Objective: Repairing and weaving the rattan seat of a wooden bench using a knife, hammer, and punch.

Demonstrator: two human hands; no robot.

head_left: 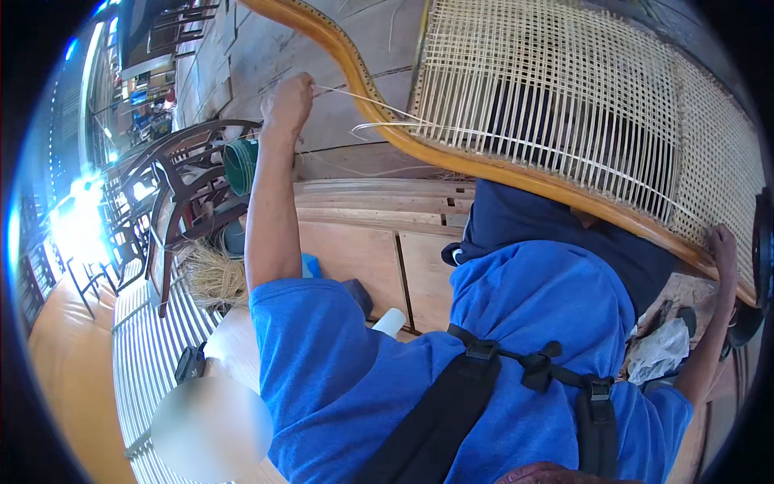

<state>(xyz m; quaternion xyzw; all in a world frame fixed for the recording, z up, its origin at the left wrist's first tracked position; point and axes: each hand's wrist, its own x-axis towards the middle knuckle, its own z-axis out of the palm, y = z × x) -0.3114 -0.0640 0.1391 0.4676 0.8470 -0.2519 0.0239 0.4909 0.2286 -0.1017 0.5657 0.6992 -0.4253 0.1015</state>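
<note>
Our left hand [290,101]: fingers pinch cane strand [334,89], running across wooden frame [516,171] beside woven panel [556,48]. Right hand [720,244] near frame's right end (grip: we cannot tell). Best pull evenly, strand flat.

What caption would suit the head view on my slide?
Left hand holds a pale strand; right hand at partly woven cane on a wooden frame.

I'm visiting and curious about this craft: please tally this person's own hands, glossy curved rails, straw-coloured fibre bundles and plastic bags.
Hands: 2 (left hand, right hand)
Glossy curved rail: 1
Fibre bundle: 1
Plastic bag: 1
Total: 5
</note>
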